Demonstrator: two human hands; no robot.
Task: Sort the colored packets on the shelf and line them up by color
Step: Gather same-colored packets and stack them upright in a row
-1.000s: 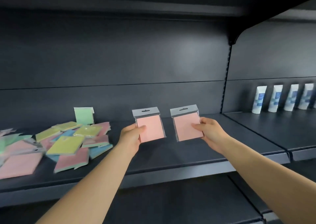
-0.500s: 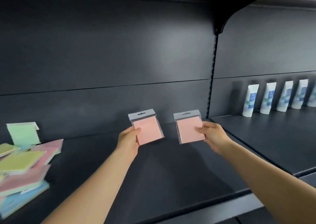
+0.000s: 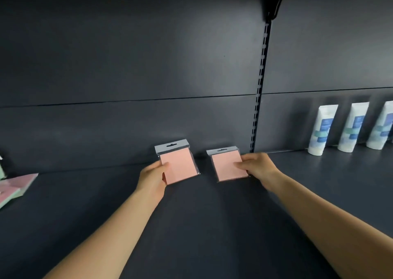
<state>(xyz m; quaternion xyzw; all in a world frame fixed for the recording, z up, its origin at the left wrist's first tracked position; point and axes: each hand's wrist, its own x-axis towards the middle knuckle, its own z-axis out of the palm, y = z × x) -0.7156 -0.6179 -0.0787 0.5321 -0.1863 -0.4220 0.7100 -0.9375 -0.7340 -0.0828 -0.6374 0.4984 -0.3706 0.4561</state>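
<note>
Dark shelf (image 3: 191, 225) fills the view, its back wall rising behind. Over at three o'clock, on the neighbouring shelf bay, three white tubes (image 3: 322, 129) with blue-green labels stand upright in a row against the back wall. At nine o'clock, right on the edge of view, a small heap of packets (image 3: 14, 185) — pink and pale green ones, overlapping, lying flat on the shelf.

Both arms reach in from six o'clock toward the middle. The left hand (image 3: 153, 178) pinches the left pink packet (image 3: 178, 166) at its lower left corner, thumb on the front face, fingers hidden behind — the packet is tilted, grey header card up at twelve o'clock, close to the back wall; whether its lower edge touches the shelf, I cannot tell. Just beside it, toward three o'clock and apart by a narrow gap, the right pink packet (image 3: 227, 166) sits a little lower, grey header also on top. The right hand (image 3: 258, 168) grips its right edge, thumb across the pink front, fingers curled round behind. Both packets face us, side by side, near the slotted upright post (image 3: 258, 112).
</note>
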